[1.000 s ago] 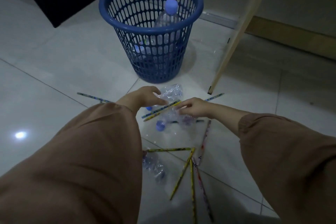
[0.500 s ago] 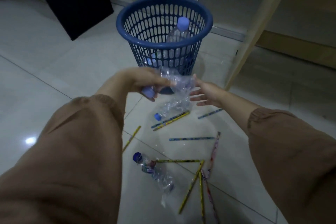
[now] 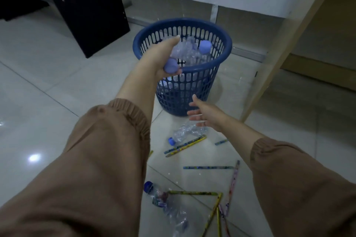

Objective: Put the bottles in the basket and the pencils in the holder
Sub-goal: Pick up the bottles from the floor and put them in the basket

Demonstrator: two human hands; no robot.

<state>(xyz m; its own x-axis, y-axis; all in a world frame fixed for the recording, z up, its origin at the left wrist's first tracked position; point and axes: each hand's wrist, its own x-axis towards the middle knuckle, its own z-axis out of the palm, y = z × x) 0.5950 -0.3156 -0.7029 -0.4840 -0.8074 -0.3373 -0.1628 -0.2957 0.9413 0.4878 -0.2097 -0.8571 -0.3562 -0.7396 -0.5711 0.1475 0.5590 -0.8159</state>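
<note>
- Our left hand (image 3: 159, 57) is over the blue basket (image 3: 194, 92), fingers wrapped round a crushed clear bottle (image 3: 179, 50) with its blue cap (image 3: 171, 66) toward us, at the near rim.
- Held bottle sits above the basket opening, not dropped in yet.
- Inside the basket we see another bottle with a blue cap (image 3: 205, 46) standing up; more clear plastic shows through the slots lower down, count unclear.
- Our right hand (image 3: 207, 114) hangs low beside the basket's base, fingers spread wide, holding nothing.
- Just below that hand, a crumpled bottle (image 3: 187, 132) lies on the tiled floor (image 3: 57, 82), cap pointing left.
- Two pencils, one blue (image 3: 183, 144) and one yellow (image 3: 187, 146), lie side by side touching that bottle's near edge.
- A short blue pencil stub (image 3: 221, 142) shows beside our right forearm, partly hidden.
- Another blue pencil (image 3: 209, 167) lies flat further toward us, apart from the rest.
- A third floor bottle (image 3: 165, 204) with a label and blue cap lies near the bottom of frame.
- Next to it, a yellow pencil (image 3: 192, 192), plus a pink patterned one (image 3: 233, 184) and more yellow ones (image 3: 212, 215) meeting in a loose cluster.
- No pencil holder visible to us.
- Both sleeves (image 3: 96, 159) are brown; a pale wooden leg (image 3: 279, 54) stands right of the basket, a dark cabinet (image 3: 86, 5) at upper left.
</note>
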